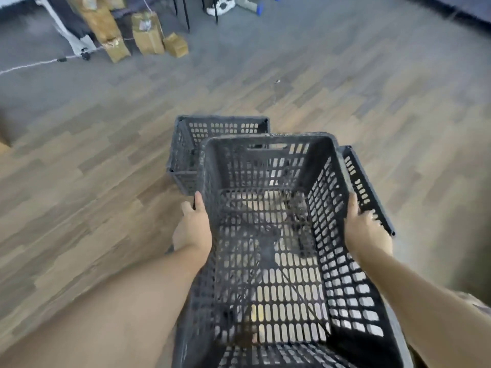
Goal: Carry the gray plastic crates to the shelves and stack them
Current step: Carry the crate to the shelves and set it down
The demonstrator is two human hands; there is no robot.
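Observation:
I hold a dark gray slotted plastic crate in front of me, lifted off the floor and empty. My left hand grips its left wall from outside, thumb on the rim. My right hand grips its right wall the same way. Beneath and beyond it a second gray crate rests on the wooden floor, its far left corner showing. A part of a crate wall sticks out to the right of the held crate. No shelves are in view.
Wooden plank floor spreads all around. Several cardboard boxes stand at the far left beside dark table legs. A white cable runs across the floor there. A dark wall base lies at far right.

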